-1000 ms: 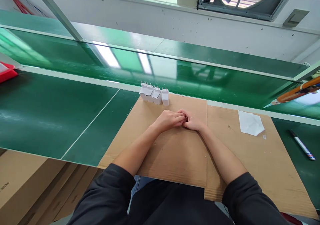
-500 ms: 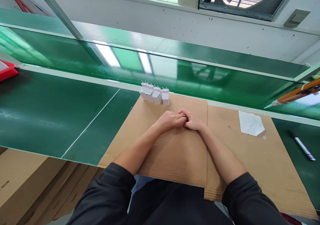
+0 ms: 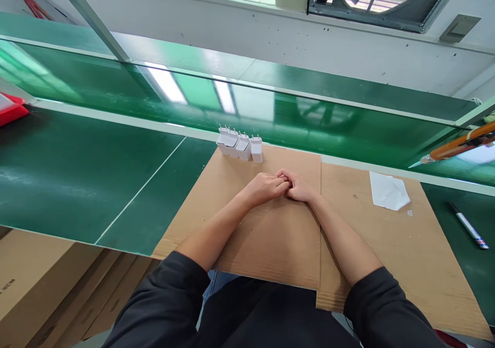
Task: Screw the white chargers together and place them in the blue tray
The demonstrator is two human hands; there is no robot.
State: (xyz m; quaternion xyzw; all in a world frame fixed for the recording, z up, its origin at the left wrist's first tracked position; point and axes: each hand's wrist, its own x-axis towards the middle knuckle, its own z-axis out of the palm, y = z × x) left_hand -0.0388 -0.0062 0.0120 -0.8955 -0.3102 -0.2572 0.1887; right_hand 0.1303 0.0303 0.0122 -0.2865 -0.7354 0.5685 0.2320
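Observation:
My left hand (image 3: 266, 187) and my right hand (image 3: 300, 188) rest together over the brown cardboard sheet (image 3: 270, 239), their fingers curled and hooked into each other. Both are closed, and no object shows between them. Beyond them, at the far edge of the cardboard, several white plug adapters (image 3: 243, 147) stand in a row with their metal pins pointing up. The adapters are apart from my hands.
A second cardboard sheet (image 3: 363, 245) lies on the right, bearing a white paper piece (image 3: 388, 191). Further right is a marker pen (image 3: 468, 225). An orange-handled tool (image 3: 460, 143) with a pointed tip hangs at the right. A red tray (image 3: 13, 110) sits far left on the green table (image 3: 96, 167).

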